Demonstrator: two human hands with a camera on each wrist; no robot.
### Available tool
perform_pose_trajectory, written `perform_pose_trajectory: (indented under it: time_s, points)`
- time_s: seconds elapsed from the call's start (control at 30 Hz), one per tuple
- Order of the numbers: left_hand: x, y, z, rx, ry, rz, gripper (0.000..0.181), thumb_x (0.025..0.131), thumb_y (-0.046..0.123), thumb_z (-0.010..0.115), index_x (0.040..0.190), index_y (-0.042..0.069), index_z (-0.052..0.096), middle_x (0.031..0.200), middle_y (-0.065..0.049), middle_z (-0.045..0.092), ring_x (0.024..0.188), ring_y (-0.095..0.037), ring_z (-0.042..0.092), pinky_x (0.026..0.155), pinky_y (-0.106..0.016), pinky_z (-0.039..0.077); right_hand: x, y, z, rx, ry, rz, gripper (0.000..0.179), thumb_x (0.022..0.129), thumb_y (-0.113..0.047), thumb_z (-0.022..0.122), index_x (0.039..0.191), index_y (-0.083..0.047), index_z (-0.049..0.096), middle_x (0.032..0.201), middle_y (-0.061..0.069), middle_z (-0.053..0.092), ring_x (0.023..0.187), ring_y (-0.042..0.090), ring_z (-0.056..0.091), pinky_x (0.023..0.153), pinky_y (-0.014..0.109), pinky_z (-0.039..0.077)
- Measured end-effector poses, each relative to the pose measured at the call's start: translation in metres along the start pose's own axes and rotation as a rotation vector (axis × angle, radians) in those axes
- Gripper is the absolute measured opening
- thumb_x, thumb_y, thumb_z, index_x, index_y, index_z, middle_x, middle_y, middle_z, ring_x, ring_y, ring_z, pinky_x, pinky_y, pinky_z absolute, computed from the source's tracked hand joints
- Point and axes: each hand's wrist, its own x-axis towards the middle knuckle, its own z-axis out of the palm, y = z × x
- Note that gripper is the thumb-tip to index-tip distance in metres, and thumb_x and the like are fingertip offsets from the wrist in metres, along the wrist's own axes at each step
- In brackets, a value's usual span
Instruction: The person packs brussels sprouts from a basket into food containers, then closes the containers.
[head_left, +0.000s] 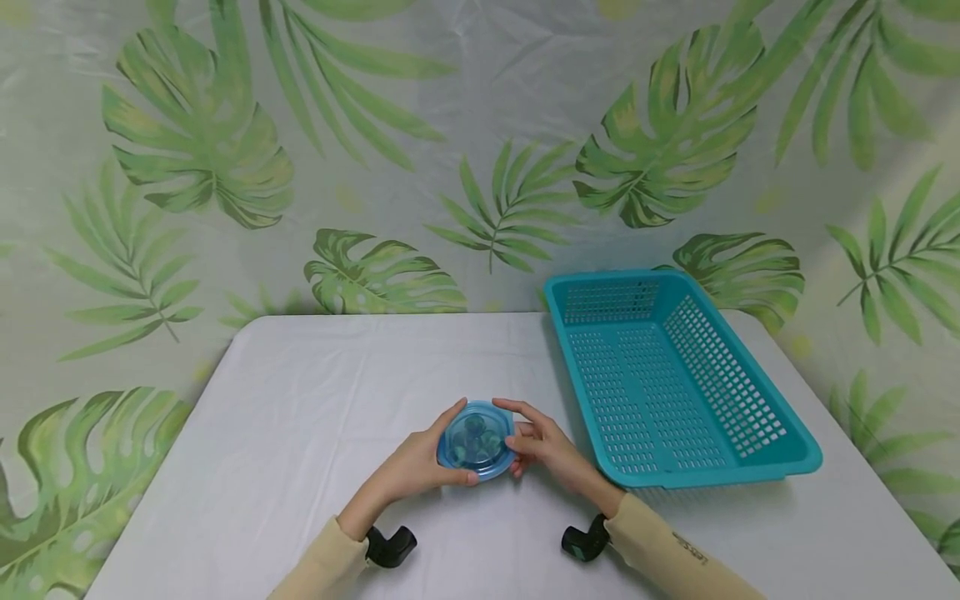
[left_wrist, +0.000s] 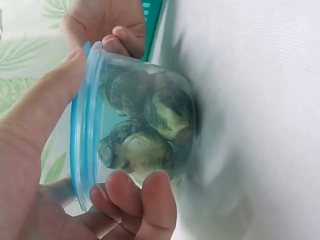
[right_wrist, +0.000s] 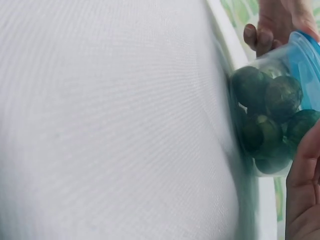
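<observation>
A round clear plastic food container (head_left: 476, 473) with a blue lid (left_wrist: 80, 135) stands near the middle of the white table, in front of me. Several green Brussels sprouts (left_wrist: 142, 150) show through its wall in both wrist views. My left hand (head_left: 420, 462) grips the container from the left, thumb at the near edge of the lid and fingertips against the side wall. From the right, my right hand (head_left: 551, 450) holds the rim, its thumb on the lid's edge and its index finger at the far side. The lid sits on the container.
A large teal plastic basket (head_left: 633, 375) with perforated walls stands on the right of the table, just beyond my right forearm. White cloth covers the table (head_left: 300, 400). Behind it hangs a leaf-patterned curtain (head_left: 510, 100).
</observation>
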Motion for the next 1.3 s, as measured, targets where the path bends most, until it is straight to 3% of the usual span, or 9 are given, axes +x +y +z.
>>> perform_pose_trajectory:
  time_s: [0.1,0.3,0.5,0.73,1.0,1.13,1.3]
  points:
    - [0.000,0.001,0.001,0.006,0.017,0.005,0.104,0.073,0.045,0.081,0.153,0.015,0.023,0.133,-0.022,0.051,0.115,-0.033,0.053,0.088,-0.051,0.045,0.002,0.000,0.000,0.036,0.019,0.014,0.054,0.095,-0.004,0.052,0.146,-0.002,0.034,0.068,0.005,0.052,0.060,0.015,0.059,0.060,0.031,0.053]
    - [0.000,0.002,0.002,-0.018,0.041,0.013,0.102,0.072,0.040,0.083,0.153,0.014,0.026,0.120,-0.015,0.044,0.109,-0.029,0.048,0.090,-0.051,0.042,0.004,0.003,-0.001,0.104,0.033,0.025,0.056,0.093,-0.001,0.053,0.145,0.001,0.034,0.072,0.005,0.059,0.056,0.012,0.059,0.057,0.028,0.053]
    - [0.001,-0.003,0.004,-0.045,0.048,0.047,0.101,0.073,0.039,0.083,0.152,0.015,0.027,0.140,-0.016,0.041,0.127,-0.032,0.041,0.099,-0.057,0.035,0.005,0.005,0.000,0.138,0.047,0.017,0.056,0.091,0.000,0.053,0.144,0.003,0.035,0.068,0.003,0.059,0.054,0.012,0.060,0.054,0.028,0.053]
    - [0.002,-0.005,0.006,-0.068,0.066,0.061,0.101,0.071,0.038,0.084,0.152,0.012,0.028,0.135,-0.014,0.044,0.123,-0.029,0.043,0.097,-0.055,0.036,0.006,0.006,0.004,0.154,0.099,-0.006,0.055,0.089,0.004,0.053,0.141,0.007,0.038,0.062,0.001,0.055,0.049,0.010,0.059,0.051,0.027,0.052]
    - [0.003,-0.002,0.007,-0.074,0.055,0.072,0.101,0.072,0.037,0.084,0.151,0.010,0.027,0.134,-0.014,0.043,0.122,-0.029,0.042,0.097,-0.055,0.036,0.003,0.004,0.002,0.070,0.096,0.019,0.053,0.090,0.001,0.053,0.141,0.002,0.040,0.063,0.002,0.052,0.052,0.012,0.056,0.053,0.027,0.051]
    - [0.002,-0.005,0.005,-0.081,0.021,0.073,0.102,0.075,0.037,0.082,0.153,0.010,0.022,0.139,-0.016,0.039,0.127,-0.031,0.038,0.100,-0.055,0.033,0.001,0.001,0.001,0.004,0.050,0.026,0.054,0.093,-0.002,0.054,0.145,-0.001,0.036,0.065,0.004,0.049,0.057,0.014,0.058,0.058,0.030,0.053]
    - [-0.003,-0.011,-0.002,-0.156,-0.038,0.049,0.098,0.080,0.029,0.080,0.155,0.014,0.018,0.140,-0.018,0.035,0.128,-0.031,0.036,0.101,-0.054,0.032,-0.003,0.001,0.004,-0.068,-0.024,0.039,0.066,0.093,-0.005,0.058,0.150,-0.005,0.025,0.077,0.010,0.060,0.063,0.019,0.060,0.062,0.034,0.055]
